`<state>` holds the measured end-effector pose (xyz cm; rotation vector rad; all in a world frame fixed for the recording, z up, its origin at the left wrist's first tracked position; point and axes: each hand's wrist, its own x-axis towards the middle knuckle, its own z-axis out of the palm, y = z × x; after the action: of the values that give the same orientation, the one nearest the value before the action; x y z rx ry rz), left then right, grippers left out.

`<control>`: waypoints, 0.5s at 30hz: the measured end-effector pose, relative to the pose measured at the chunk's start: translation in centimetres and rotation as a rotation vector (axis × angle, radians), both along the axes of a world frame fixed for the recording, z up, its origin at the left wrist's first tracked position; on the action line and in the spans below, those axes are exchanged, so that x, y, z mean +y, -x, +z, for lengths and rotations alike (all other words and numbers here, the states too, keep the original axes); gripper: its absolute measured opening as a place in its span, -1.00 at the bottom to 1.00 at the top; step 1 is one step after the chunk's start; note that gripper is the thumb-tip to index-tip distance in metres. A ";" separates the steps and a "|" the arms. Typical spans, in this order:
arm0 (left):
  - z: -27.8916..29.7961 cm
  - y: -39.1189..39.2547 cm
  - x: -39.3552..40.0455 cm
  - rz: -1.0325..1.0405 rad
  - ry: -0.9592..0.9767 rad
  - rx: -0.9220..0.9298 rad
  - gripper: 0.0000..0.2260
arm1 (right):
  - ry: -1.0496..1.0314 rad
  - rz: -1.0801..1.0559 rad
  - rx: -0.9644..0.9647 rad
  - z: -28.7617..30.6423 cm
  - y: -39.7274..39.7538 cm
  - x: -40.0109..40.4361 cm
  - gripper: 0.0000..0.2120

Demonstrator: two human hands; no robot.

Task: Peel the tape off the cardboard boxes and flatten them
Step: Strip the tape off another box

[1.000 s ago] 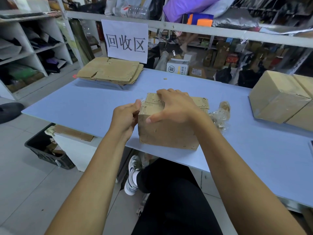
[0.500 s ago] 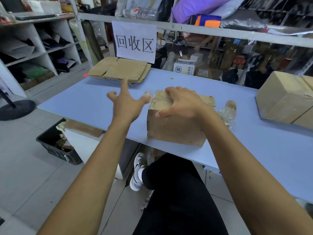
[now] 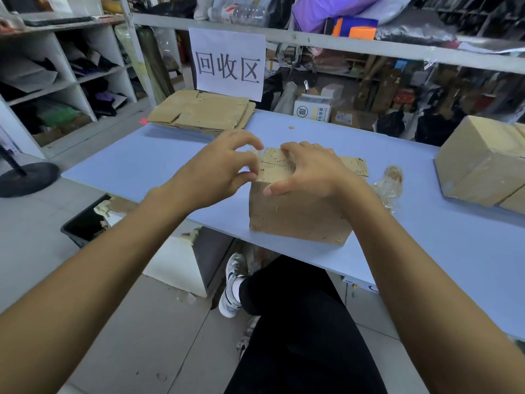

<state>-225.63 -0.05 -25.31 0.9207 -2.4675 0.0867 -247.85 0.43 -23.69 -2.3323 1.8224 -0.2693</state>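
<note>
A small worn cardboard box [image 3: 298, 217] stands on the blue table [image 3: 136, 166] near its front edge. My right hand [image 3: 309, 172] holds it from above, fingers curled on the top flap and thumb along the front top edge. At the box's upper left corner my left hand [image 3: 221, 172] has its fingers curled around a loose bit of clear tape [image 3: 256, 153]. Its thumb touches the box's left edge. The far side of the box is hidden behind my hands.
A stack of flattened cardboard [image 3: 199, 112] lies at the table's back left under a white paper sign [image 3: 227, 64]. Two larger taped boxes [image 3: 477, 163] stand at the right. A wad of peeled tape [image 3: 392, 180] lies beside the small box. A black bin [image 3: 85, 220] sits below the table.
My left hand left the box corner, spread open in the air to the left, and has come back to the corner with curled fingers. The right hand stayed on the box.
</note>
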 end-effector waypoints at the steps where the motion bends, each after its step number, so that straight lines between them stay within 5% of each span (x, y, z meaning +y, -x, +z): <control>1: 0.5 -0.1 -0.2 -0.012 -0.019 -0.037 -0.98 | 0.000 0.000 -0.002 0.0 0.0 0.0 -0.06; 8: 1.8 -1.0 -1.4 -0.096 -0.116 -0.133 -0.75 | -0.017 -0.004 0.003 0.1 0.0 -0.3 -0.08; 15: 1.2 -1.0 -2.6 -0.201 0.044 -0.115 -0.92 | -0.011 -0.011 0.000 0.2 0.1 -0.3 -0.05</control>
<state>-224.66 -2.62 -24.16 0.6612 -2.6391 0.1281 -247.92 0.13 -23.50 -2.3154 1.8327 -0.2609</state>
